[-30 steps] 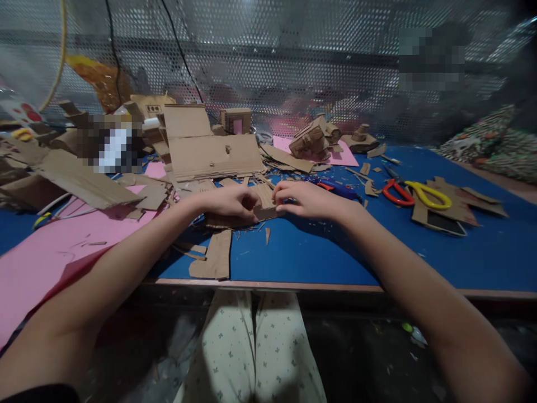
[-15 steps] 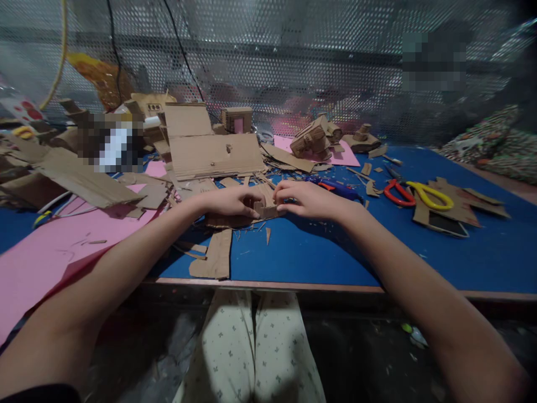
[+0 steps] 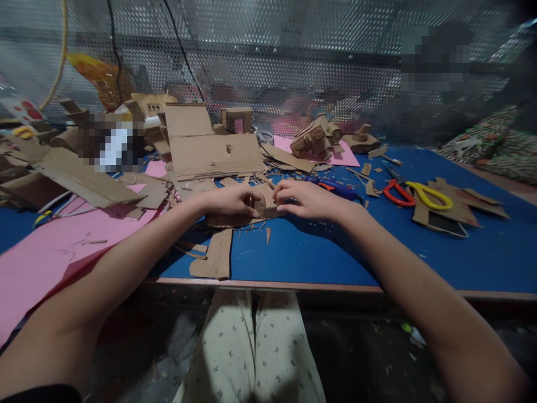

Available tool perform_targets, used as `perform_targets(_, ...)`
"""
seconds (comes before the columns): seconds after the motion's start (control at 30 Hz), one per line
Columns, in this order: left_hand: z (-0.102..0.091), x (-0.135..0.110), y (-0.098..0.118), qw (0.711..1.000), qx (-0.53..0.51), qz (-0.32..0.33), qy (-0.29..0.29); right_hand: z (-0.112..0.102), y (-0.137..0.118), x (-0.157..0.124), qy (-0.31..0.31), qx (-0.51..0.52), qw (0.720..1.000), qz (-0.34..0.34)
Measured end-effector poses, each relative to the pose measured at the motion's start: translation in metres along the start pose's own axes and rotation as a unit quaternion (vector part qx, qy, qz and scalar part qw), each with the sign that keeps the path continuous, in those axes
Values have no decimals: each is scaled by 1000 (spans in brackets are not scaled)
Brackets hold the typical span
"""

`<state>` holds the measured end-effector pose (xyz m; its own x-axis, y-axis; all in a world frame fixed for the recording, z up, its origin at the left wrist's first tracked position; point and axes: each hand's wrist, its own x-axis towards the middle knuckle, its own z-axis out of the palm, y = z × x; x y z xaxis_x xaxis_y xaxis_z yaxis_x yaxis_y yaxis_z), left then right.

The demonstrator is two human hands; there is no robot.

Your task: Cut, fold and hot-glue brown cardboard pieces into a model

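Observation:
Between my two hands is a small folded cardboard piece (image 3: 267,209), standing on a flat brown cardboard strip (image 3: 229,220). My left hand (image 3: 235,201) grips its left side, thumb in front and fingers curled behind. At its right side, the curled fingers of my right hand (image 3: 300,198) press against it. Parts of the piece are hidden by the fingers. Just behind my right hand lies a blue hot glue gun (image 3: 342,189) with an orange-red trigger. An L-shaped cardboard cutout (image 3: 218,254) rests in front of my left hand.
Scissors with red (image 3: 398,193) and yellow handles lie on cardboard scraps (image 3: 457,196) at right. A large cardboard sheet (image 3: 216,155) leans behind my hands. Pink paper (image 3: 84,235) covers the left side. Cardboard models (image 3: 312,137) stand at the back, before a perforated metal screen (image 3: 268,61).

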<state>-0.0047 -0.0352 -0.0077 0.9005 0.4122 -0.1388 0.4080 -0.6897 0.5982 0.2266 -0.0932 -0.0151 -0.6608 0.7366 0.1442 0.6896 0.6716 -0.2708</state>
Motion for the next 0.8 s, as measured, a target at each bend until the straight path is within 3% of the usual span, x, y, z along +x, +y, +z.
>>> perform_targets(0.4, 1, -1, -3, 1000, 0, -16, 15, 2, 4, 0, 53, -25, 998, -29)
perform_targets(0.57, 0, -2, -2, 1000, 2, -18, 17, -6, -5, -9, 84, -29, 996, -19)
perform_targets(0.67, 0, -4, 1, 999, 1, -29, 12, -21, -3, -26, 161, -41, 985, 56)
perform_targets(0.73, -1, -4, 1, 999, 2, -29, 12, -31, 10, -39, 217, -99, 956, 170)
perform_targets(0.8, 0, -4, -1, 1000, 3, -20, 14, -37, 29, -51, 211, -164, 913, 307)
